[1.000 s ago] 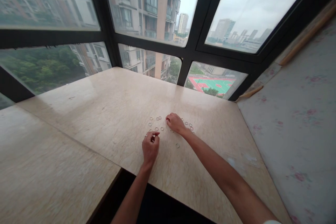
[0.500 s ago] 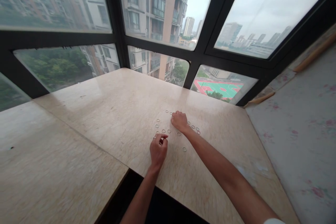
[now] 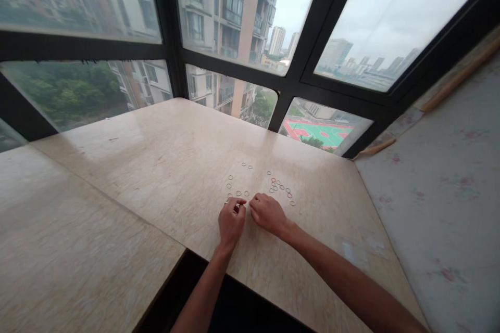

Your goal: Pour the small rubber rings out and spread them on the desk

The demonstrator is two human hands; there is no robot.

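Several small thin rings lie on the pale marble-look surface, too small for me to tell their material. A loose left group includes a ring [image 3: 230,177] and, at the top, another ring [image 3: 250,167]. To the right is a denser cluster, where a reddish ring [image 3: 289,195] lies among paler ones. My left hand [image 3: 231,221] rests just below the left group, fingers curled, a ring on one finger; what is inside is hidden. Close beside it, my right hand [image 3: 269,212] is closed with its fingertips down near the surface; anything pinched there is hidden.
The marble-look ledge [image 3: 136,166] runs to dark window frames [image 3: 234,77] at the back. A dark gap [image 3: 242,302] opens below its front edge. Clear plastic pieces [image 3: 351,251] lie at the right, near the floral wall [image 3: 429,218].
My right hand has moved back toward me and left, from the far rings to beside my left hand, uncovering the rings it hid. My left hand stays in nearly the same place.
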